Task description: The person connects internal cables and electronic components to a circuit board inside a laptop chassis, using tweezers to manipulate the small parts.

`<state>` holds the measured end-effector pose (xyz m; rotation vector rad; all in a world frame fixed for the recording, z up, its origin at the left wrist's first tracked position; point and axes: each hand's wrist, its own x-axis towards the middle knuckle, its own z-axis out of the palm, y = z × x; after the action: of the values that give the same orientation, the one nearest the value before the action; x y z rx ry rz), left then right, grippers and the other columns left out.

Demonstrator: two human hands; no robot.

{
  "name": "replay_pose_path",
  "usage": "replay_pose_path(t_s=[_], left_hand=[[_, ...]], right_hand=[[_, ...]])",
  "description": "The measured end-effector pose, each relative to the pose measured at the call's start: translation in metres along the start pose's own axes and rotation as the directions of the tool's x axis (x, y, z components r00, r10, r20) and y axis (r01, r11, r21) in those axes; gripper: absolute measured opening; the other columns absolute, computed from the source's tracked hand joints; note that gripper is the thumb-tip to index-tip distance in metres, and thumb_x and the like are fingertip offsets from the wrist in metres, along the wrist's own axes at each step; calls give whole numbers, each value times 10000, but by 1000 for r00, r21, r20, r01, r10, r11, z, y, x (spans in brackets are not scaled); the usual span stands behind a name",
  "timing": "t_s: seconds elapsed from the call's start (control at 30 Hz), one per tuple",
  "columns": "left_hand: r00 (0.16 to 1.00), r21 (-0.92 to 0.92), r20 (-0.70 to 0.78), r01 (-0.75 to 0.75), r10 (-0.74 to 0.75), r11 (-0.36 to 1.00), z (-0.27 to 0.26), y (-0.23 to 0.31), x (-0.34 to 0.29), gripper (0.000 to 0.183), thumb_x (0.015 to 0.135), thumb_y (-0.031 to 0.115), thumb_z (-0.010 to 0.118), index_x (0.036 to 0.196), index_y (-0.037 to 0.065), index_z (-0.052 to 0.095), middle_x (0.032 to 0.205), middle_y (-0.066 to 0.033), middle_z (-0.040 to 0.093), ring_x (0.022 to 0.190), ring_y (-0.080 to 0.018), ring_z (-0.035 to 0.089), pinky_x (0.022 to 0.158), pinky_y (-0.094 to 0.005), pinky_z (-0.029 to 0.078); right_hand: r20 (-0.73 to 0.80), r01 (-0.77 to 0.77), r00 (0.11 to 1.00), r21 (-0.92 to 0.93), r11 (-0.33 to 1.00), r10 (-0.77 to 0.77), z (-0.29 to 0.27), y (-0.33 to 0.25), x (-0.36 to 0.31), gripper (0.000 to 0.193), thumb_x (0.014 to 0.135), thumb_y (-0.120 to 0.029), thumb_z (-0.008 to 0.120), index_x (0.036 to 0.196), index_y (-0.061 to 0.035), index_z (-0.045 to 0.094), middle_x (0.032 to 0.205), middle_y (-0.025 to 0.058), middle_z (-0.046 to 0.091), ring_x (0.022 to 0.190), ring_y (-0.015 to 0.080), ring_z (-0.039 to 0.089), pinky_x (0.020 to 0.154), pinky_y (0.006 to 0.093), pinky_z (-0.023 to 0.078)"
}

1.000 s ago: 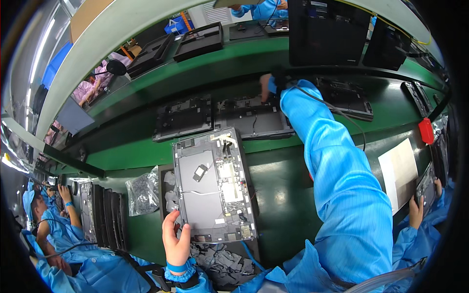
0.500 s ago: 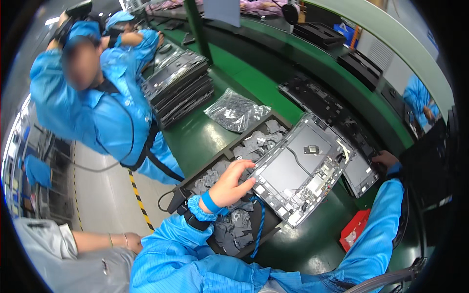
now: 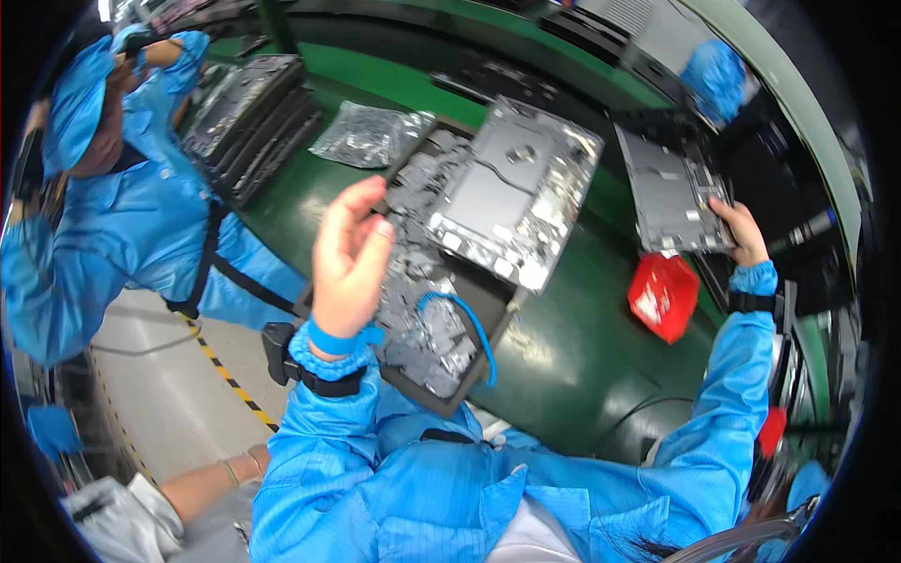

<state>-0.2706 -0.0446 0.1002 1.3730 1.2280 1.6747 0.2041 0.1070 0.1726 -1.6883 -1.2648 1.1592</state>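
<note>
My left hand (image 3: 349, 258) is raised over a dark tray (image 3: 490, 302) of small grey sheet pieces (image 3: 418, 251). Its fingers are apart and it holds nothing. Just right of it, an opened laptop base (image 3: 483, 192) with exposed circuit boards lies tilted over the tray's right side. My right hand (image 3: 741, 233) grips the lower right corner of a second grey laptop base (image 3: 659, 192), out to the right. The thumb rests on top; the other fingers are partly hidden. A blue coiled cord (image 3: 486, 345) lies across the tray's near end.
A red bin (image 3: 662, 296) stands below the right laptop base. Behind the tray are a clear plastic bag (image 3: 368, 134) and a stack of dark panels (image 3: 249, 122). A co-worker in blue (image 3: 141, 202) stands at the left; another person's forearm (image 3: 202, 488) reaches in at the lower left.
My left hand has come off the middle laptop base and is now apart from it. My right hand has drawn the second base away to the right. The view has shifted too.
</note>
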Motion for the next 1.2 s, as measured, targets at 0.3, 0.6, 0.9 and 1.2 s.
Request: replay_pose_path(t_s=[0.3,0.6,0.9,1.2], left_hand=[[789,-622,296,587,-538,518,36,-52,-49,279,820,98,521,1066,12,423,1058,-152,474,1031,-322,486,852,-427,424],[846,-575,355,534,-399,620,73,-71,-31,76,814,118,535,836,47,518,902,-73,531,885,-227,510,784,-366,435],[819,-525,281,567,-500,635,67,-76,-50,140,801,106,554,921,59,499,943,-54,514,1026,-297,482,838,-390,414],[977,-512,204,165,-68,843,30,12,-130,479,835,92,428,1284,-16,298,1363,-235,225,1251,-392,251,1028,-453,231]], right_hand=[[-251,93,966,96,991,-66,56,84,-175,320,799,-204,608,993,43,545,880,86,609,756,117,557,684,262,448],[-164,58,986,314,948,-6,130,158,-254,322,782,-74,603,1054,58,492,961,100,590,830,136,556,744,271,453],[-52,-28,997,517,856,64,153,200,-235,256,802,-98,593,1010,40,536,907,79,602,782,121,559,687,256,461],[-157,54,987,492,869,28,144,230,-224,260,788,-95,609,984,55,525,915,99,606,783,142,568,690,280,464]])
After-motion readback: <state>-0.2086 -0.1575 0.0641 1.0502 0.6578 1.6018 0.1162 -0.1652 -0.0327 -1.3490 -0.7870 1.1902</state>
